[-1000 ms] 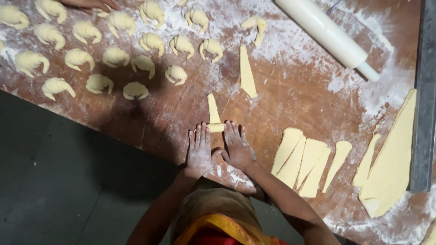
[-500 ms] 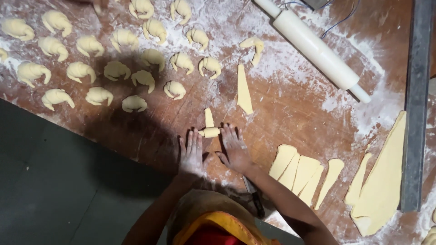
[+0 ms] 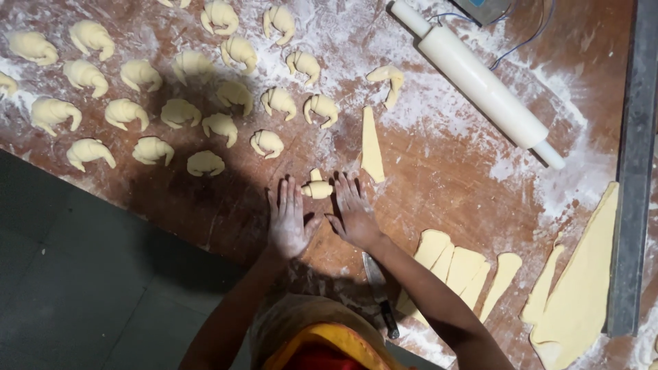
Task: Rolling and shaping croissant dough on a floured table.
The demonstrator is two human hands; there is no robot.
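Hands (image 3: 321,219) flat, dough roll (image 3: 317,189) at fingertips

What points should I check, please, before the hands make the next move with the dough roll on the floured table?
1. Both hands flat beside the roll: ok. The left hand and right hand flank the dough roll.
2. Roll nearly closed: ok, only a short tip shows beyond it.
3. Free space among the shaped crescents: ok, a gap lies right of the nearest row.
4. Next cut triangle within reach: ok, just beyond the right hand.
5. Knife away from the fingers: ok, it lies beside the right forearm.
6. Flour under the roll: cannot tell.
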